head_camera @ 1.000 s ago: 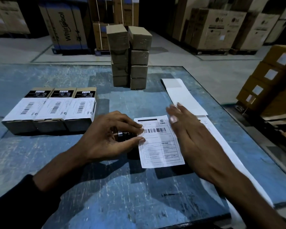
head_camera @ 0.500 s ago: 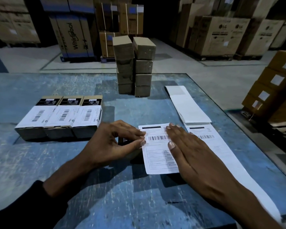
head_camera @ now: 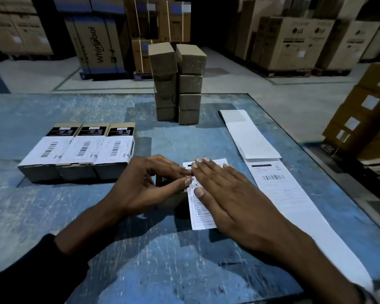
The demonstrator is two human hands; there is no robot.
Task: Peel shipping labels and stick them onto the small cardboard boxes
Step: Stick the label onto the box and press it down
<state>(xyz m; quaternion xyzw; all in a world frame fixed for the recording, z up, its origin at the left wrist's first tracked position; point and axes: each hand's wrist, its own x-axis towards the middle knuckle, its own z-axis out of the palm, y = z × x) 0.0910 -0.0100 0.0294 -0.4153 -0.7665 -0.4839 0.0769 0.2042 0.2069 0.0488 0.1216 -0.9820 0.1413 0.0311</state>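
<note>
- The right hand [head_camera: 226, 194] lies flat on a shipping label [head_camera: 201, 218], its grip spread, the fingers straight and close together, pressing the paper down.
- That label sits on top of a small cardboard box [head_camera: 173, 199], near the middle of the tabletop [head_camera: 184, 270] and a little toward its near edge; the hands hide most of the box, and only a brown side and a dark patch on top show.
- The left hand [head_camera: 145, 185] curls over the left side of the same box, its grip pinched at the label's left edge, with thumb and forefinger meeting there, just beside the right fingertips.
- Whether the label is fully stuck down cannot be told.
- Toward the left edge of the tabletop, three labelled boxes [head_camera: 79, 154] lie side by side, touching, each with a white barcode label over its top.
- Near the far edge, a stack of plain boxes [head_camera: 178, 84] stands in two columns, touching each other, four high.
- Along the right edge runs a label strip [head_camera: 294, 205], long and white; one printed label shows on it just beside the right hand, and a blank stretch lies farther back.
- A dark sleeve [head_camera: 31, 270] covers the left forearm at the near left corner.
- Beyond the tabletop, large cartons [head_camera: 294, 40] stand on the warehouse floor.
</note>
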